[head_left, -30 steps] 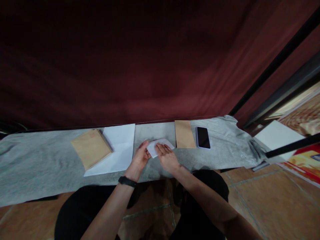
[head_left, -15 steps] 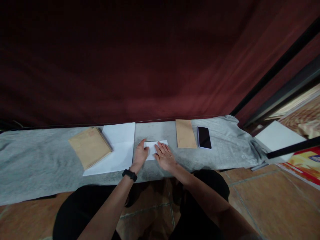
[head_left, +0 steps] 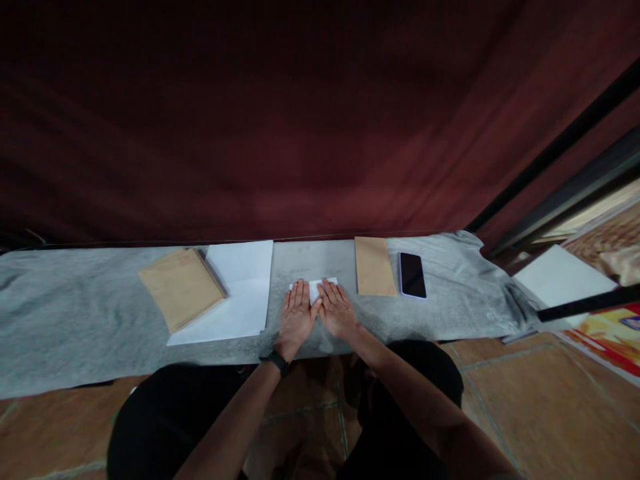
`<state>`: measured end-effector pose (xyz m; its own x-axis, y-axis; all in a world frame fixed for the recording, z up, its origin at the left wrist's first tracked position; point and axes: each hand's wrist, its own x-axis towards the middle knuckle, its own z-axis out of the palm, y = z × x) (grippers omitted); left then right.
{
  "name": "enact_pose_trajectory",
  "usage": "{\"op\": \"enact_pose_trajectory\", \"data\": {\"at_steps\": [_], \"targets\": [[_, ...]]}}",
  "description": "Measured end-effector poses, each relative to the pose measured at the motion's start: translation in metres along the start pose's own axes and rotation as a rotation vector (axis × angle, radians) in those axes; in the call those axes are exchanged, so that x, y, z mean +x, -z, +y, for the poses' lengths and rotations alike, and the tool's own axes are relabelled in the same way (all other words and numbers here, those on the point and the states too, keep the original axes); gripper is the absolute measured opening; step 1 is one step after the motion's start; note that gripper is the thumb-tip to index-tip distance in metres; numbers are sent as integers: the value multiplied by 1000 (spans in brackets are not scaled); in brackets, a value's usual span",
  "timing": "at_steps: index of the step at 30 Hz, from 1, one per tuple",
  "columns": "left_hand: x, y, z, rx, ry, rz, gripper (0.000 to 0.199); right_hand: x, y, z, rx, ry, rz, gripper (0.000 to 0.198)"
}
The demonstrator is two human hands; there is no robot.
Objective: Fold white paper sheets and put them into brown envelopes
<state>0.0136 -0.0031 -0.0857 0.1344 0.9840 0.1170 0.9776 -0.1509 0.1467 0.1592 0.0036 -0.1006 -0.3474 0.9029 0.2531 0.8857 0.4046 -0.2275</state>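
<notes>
A small folded white paper (head_left: 315,291) lies on the grey cloth in front of me, mostly covered by my hands. My left hand (head_left: 297,319) rests flat on its left part, fingers stretched forward; a black band circles that wrist. Flat on the right part is my right hand (head_left: 338,312), also with fingers extended. The two thumbs meet near the paper's middle. To the left, a stack of brown envelopes (head_left: 181,288) partly covers large white sheets (head_left: 243,293). A single brown envelope (head_left: 376,267) lies to the right of my hands.
A phone (head_left: 413,275) with a dark screen lies right of the single envelope. Grey cloth (head_left: 65,313) covers the long narrow surface, which ends at a dark red curtain (head_left: 300,133). Dark bars (head_left: 575,310) and a red-and-yellow package (head_left: 613,333) are at the far right.
My left hand has gone from holding the paper's left edge with thumb and fingers apart to lying flat on it. The hands are now closer together, and less of the paper shows.
</notes>
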Motion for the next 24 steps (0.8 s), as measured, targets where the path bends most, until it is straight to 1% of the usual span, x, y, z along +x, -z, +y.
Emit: {"op": "enact_pose_trajectory", "data": {"at_steps": [6, 9, 12, 15, 17, 20, 22, 24], "targets": [[-10, -4, -18, 26, 51, 32, 66, -4, 1, 6, -29, -88, 49, 55], [-14, -5, -21, 20, 99, 68, 65, -5, 8, 5, -40, -160, 32, 56], [-16, -4, -20, 13, 117, 86, 64, -1, 19, 3, -12, -251, 3, 56], [-17, -2, -19, 19, 120, 93, 64, 9, 31, 4, 70, -344, -32, 57], [-17, -1, -17, 22, 119, 98, 63, 16, 37, 6, 168, -426, -63, 55], [-17, 0, -17, 2, 112, 107, 63, 26, 42, 11, 341, -564, -100, 45], [-18, 0, -19, -38, 111, 112, 63, 31, 44, 13, 415, -599, -102, 36], [-18, 3, -20, -121, 116, 115, 62, 35, 46, 15, 463, -575, -93, 31]]}}
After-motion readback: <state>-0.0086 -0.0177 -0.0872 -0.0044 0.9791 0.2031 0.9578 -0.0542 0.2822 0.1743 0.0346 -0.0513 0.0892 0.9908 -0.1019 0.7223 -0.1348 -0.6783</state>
